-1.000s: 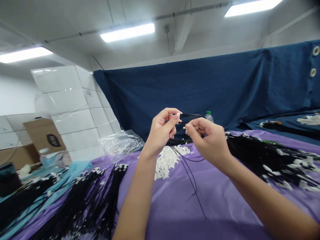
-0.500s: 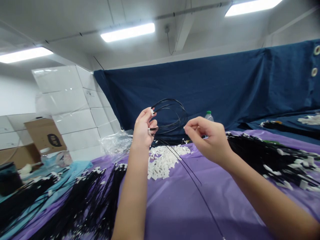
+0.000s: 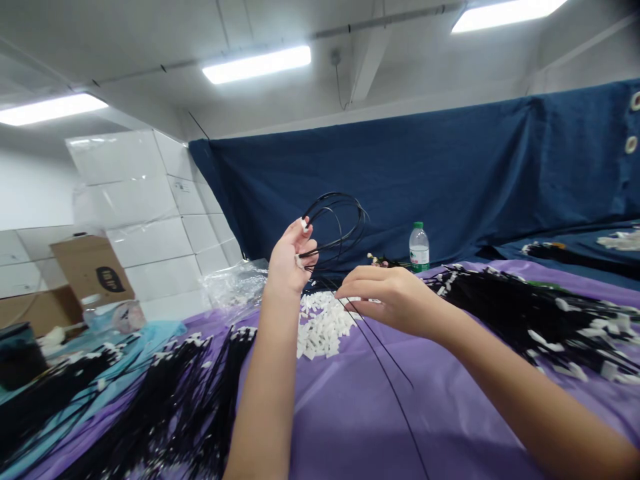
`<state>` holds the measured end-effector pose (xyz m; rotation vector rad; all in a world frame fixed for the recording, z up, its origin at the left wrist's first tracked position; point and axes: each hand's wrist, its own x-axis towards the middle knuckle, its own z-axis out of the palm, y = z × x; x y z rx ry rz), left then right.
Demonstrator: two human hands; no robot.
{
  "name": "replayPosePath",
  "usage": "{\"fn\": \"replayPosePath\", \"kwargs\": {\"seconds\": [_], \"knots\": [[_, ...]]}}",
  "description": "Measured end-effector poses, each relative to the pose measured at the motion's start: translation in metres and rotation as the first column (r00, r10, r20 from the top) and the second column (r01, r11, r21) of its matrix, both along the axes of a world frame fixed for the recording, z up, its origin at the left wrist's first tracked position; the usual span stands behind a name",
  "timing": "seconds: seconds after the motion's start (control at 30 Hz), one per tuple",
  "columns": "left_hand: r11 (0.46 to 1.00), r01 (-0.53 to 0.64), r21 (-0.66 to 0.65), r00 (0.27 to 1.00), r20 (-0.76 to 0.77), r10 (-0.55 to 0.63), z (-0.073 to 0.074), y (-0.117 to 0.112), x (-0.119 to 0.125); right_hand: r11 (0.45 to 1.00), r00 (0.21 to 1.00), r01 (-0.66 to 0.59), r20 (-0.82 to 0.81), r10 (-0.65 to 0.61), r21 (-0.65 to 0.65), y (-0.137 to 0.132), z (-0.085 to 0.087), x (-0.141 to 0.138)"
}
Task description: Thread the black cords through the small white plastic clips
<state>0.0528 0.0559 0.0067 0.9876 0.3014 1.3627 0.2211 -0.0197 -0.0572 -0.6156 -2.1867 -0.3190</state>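
My left hand (image 3: pixel 295 252) is raised and closed around a bundle of thin black cords (image 3: pixel 361 213) with white end pieces. The cords bow out in loops to the right of the fingers. Two straight cord lengths (image 3: pixel 395 393) hang from that hand down across the purple cloth. Beside them, my right hand (image 3: pixel 387 297) is stretched out palm down, its fingers slightly apart and the fingertips at the cords; whether they touch is unclear. Its thumb is mostly hidden. Under and behind the hands lies a heap of small white pieces (image 3: pixel 323 330).
Piles of black cords with white ends lie at left (image 3: pixel 165 400) and right (image 3: pixel 525 313) on the purple cloth (image 3: pixel 350 427). A green-capped bottle (image 3: pixel 419 250) stands behind my right hand. Clear plastic wrap (image 3: pixel 235 283), a cardboard box (image 3: pixel 93 267) and stacked white boxes (image 3: pixel 150 233) are at left.
My right hand has moved left and down, from a pinch near the loops to stretched fingers at the hanging cords. The loops have tightened a little; the left hand has stayed put.
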Motion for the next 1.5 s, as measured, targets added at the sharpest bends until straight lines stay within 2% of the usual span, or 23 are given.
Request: {"fn": "replayPosePath", "kwargs": {"seconds": [0.13, 0.23, 0.37, 0.47, 0.53, 0.67, 0.73, 0.87, 1.0, 1.1, 1.27, 1.4, 1.5], "knots": [[1.0, 0.014, -0.001, 1.0, 0.007, -0.014, 0.0, 0.001, 0.001, 0.999, 1.0, -0.021, -0.009, 0.022, 0.042, 0.002, -0.001, 0.001], [1.0, 0.015, -0.011, 1.0, 0.01, -0.015, 0.0, 0.003, 0.0, 0.996, 0.995, -0.081, -0.052, 0.083, 0.036, 0.005, 0.001, 0.003], [1.0, -0.003, -0.023, 1.0, 0.009, 0.003, -0.001, 0.004, 0.0, 0.985, 0.959, -0.172, -0.223, 0.173, 0.021, 0.005, 0.008, 0.008], [1.0, -0.017, -0.025, 1.0, 0.016, 0.018, -0.001, 0.005, 0.0, 0.953, 0.856, -0.296, -0.461, 0.233, -0.068, 0.001, 0.013, 0.014], [0.999, -0.038, -0.027, 0.999, 0.035, 0.039, -0.002, 0.005, 0.0, 0.93, 0.761, -0.364, -0.59, 0.27, -0.044, -0.002, 0.015, 0.02], [0.995, -0.092, -0.032, 0.99, 0.101, 0.095, -0.003, 0.008, 0.0, 0.884, 0.605, -0.463, -0.707, 0.366, 0.061, -0.007, 0.02, 0.032], [0.993, -0.112, -0.036, 0.985, 0.131, 0.115, -0.004, 0.01, 0.001, 0.845, 0.563, -0.529, -0.71, 0.422, 0.083, -0.009, 0.022, 0.035], [0.988, -0.156, -0.018, 0.982, 0.109, 0.157, -0.006, 0.01, 0.006, 0.784, 0.592, -0.619, -0.634, 0.498, 0.038, -0.014, 0.025, 0.034], [0.974, -0.193, 0.117, 0.979, -0.043, 0.199, -0.008, 0.004, 0.012, 0.72, 0.651, -0.677, -0.582, 0.488, -0.154, -0.021, 0.023, 0.029], [0.954, -0.186, 0.236, 0.96, -0.165, 0.228, -0.01, -0.004, 0.017, 0.751, 0.751, -0.591, -0.54, 0.38, -0.295, -0.024, 0.02, 0.023], [0.935, -0.132, 0.329, 0.939, -0.26, 0.224, -0.01, -0.017, 0.022, 0.814, 0.891, -0.338, -0.439, 0.114, -0.473, -0.023, 0.019, 0.013], [0.939, -0.058, 0.34, 0.944, -0.286, 0.162, -0.009, -0.02, 0.022, 0.877, 0.894, -0.171, -0.445, -0.053, -0.448, -0.013, 0.018, 0.011], [0.94, -0.024, 0.341, 0.948, -0.289, 0.13, -0.009, -0.019, 0.021, 0.883, 0.869, -0.136, -0.482, -0.112, -0.45, -0.004, 0.015, 0.014]]}}
